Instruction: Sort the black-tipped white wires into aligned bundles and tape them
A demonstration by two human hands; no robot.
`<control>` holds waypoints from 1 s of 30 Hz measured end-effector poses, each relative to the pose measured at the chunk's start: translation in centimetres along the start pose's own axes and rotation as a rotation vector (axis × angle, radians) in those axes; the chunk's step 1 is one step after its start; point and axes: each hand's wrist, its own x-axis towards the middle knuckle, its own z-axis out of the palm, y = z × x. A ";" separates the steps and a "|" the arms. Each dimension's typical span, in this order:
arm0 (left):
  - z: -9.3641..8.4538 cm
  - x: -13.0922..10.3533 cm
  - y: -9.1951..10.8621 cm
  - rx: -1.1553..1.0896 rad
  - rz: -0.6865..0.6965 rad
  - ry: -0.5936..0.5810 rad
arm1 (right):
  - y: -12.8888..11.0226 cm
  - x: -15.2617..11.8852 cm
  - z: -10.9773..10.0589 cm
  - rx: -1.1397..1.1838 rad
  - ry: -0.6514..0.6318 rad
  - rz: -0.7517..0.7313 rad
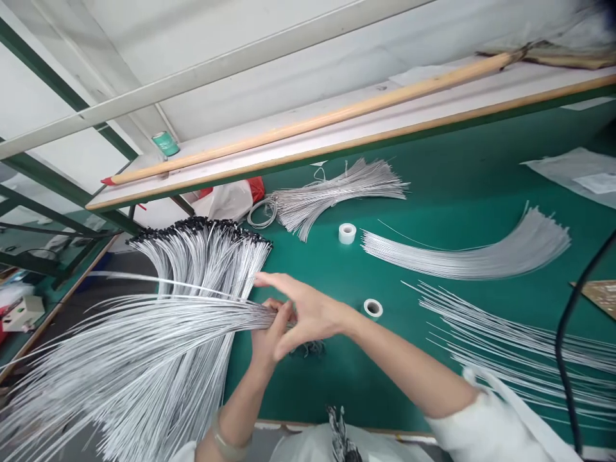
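Observation:
My left hand (269, 330) is wrapped round one end of a thick bundle of thin grey wires (158, 321), which fans out to the left and hangs past the table edge. Over that same end reaches my right hand (308, 311), its thumb and fingers spread, holding nothing. Dark wire ends (310, 348) show just below the hands. Beneath and behind the held bundle lies a large pile of wires (206, 263) with black tips.
Two white tape rolls (347, 233) (373, 308) rest on the green table (346, 378). Other wire bundles (471, 260) lie at the right and back. A shelf (289, 151) carries a long wooden pole (327, 119). A black cable (561, 346) hangs at right.

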 end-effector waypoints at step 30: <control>4.0 -0.8 1.5 -0.748 -0.196 0.015 | 11.8 -9.7 4.8 -0.154 0.307 0.324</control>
